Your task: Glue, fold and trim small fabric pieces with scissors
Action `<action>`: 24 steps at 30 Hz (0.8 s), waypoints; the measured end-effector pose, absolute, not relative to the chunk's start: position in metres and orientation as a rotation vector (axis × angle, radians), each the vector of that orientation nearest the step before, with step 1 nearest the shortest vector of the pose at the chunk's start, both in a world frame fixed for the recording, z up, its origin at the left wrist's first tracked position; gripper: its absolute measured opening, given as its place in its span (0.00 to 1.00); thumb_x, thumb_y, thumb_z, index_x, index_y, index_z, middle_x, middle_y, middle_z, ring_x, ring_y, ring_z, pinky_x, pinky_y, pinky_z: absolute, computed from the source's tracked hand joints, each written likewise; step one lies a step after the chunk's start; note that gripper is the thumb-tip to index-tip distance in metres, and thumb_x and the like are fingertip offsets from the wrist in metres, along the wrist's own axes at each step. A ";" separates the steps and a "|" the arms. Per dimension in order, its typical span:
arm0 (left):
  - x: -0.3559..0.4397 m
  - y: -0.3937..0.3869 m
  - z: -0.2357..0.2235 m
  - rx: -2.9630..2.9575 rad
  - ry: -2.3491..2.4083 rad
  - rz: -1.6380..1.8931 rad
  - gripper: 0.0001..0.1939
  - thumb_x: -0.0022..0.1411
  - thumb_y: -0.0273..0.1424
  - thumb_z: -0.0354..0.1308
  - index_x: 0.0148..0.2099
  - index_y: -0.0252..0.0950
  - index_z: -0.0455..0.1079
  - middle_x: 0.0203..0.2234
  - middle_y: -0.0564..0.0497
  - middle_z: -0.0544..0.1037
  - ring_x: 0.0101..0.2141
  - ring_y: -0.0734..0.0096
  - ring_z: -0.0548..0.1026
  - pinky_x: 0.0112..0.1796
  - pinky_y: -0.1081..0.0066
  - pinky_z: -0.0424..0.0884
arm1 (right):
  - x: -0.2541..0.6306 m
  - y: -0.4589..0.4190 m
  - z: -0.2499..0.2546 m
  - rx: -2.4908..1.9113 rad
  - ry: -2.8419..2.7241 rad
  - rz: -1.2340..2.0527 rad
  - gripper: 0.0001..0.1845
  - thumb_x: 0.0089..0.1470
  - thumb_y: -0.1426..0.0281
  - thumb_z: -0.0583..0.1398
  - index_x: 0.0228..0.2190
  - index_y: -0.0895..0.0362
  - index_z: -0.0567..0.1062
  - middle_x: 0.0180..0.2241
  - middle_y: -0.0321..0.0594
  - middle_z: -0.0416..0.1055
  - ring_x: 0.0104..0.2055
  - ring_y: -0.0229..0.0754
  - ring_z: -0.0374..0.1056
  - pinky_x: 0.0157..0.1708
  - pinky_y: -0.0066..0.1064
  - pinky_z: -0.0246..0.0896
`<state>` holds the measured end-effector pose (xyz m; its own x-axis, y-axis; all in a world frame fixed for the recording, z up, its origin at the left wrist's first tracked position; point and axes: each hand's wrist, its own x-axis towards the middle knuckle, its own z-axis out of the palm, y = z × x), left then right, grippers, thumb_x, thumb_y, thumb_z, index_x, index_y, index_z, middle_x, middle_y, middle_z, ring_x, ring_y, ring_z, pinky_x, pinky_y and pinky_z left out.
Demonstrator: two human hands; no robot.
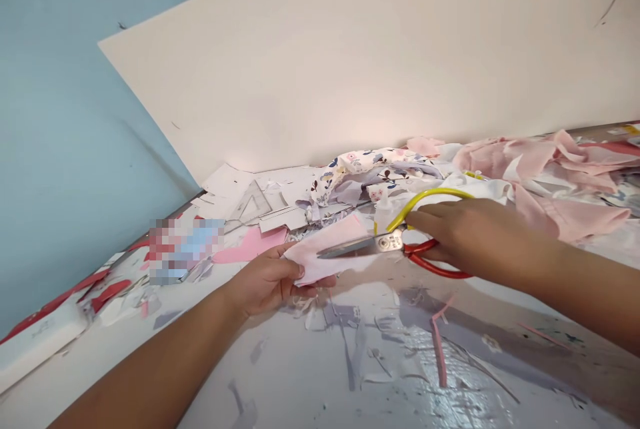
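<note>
Between thumb and fingers, my left hand (267, 277) pinches a piece of pale pink and white fabric (327, 242). My right hand (473, 232) is wrapped round a pair of scissors (390, 242) with one yellow and one red handle. The scissors point left, and their metal blades lie across the fabric piece, just to the right of my left thumb. The blades look parted only a little; whether cloth lies between them I cannot tell. Behind my left hand lies a flat pink piece (253, 244).
Floral fabric (370, 166), pink cloth scraps (540, 162) and white paper pieces (283, 218) are heaped along the back. A large cream board (350, 69) stands behind them, beside a blue wall (75, 116). Thin trimmings, including a pink strip (439, 349), litter the shiny tabletop (300, 382).
</note>
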<state>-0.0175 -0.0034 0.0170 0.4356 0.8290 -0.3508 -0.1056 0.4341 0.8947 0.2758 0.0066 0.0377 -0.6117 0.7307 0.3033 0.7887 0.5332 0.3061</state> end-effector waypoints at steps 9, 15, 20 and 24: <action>-0.014 -0.001 0.014 1.010 0.964 0.768 0.21 0.47 0.19 0.53 0.47 0.34 0.64 0.40 0.41 0.75 0.41 0.56 0.75 0.33 0.69 0.69 | 0.279 -0.005 0.066 -1.413 -2.363 0.918 0.08 0.48 0.63 0.58 0.22 0.54 0.70 0.19 0.33 0.64 0.20 0.34 0.59 0.19 0.25 0.52; -0.009 -0.014 0.019 1.072 0.965 0.607 0.18 0.44 0.18 0.54 0.40 0.34 0.70 0.22 0.50 0.76 0.25 0.67 0.75 0.29 0.71 0.67 | 0.269 -0.017 0.057 -1.290 -2.231 1.951 0.24 0.40 0.48 0.59 0.22 0.58 0.74 0.11 0.30 0.61 0.11 0.30 0.55 0.11 0.21 0.51; -0.010 -0.018 0.018 1.171 0.765 0.450 0.17 0.43 0.18 0.53 0.38 0.34 0.70 0.29 0.44 0.79 0.31 0.64 0.75 0.30 0.70 0.65 | 0.263 -0.026 0.040 -1.372 -1.973 1.972 0.33 0.39 0.41 0.54 0.17 0.61 0.73 0.07 0.30 0.61 0.07 0.29 0.51 0.06 0.19 0.45; -0.011 -0.018 0.020 1.193 0.729 0.366 0.19 0.44 0.20 0.52 0.41 0.34 0.71 0.31 0.43 0.79 0.32 0.64 0.74 0.31 0.69 0.65 | 0.267 -0.037 0.027 -1.525 -1.775 1.557 0.30 0.43 0.44 0.53 0.17 0.60 0.71 0.05 0.27 0.59 0.06 0.29 0.53 0.08 0.19 0.48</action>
<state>-0.0114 -0.0180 0.0203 0.7212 0.6154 -0.3179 0.1134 0.3478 0.9307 0.2670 -0.0368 0.0270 -0.3729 0.8468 -0.3793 0.4866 -0.1696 -0.8570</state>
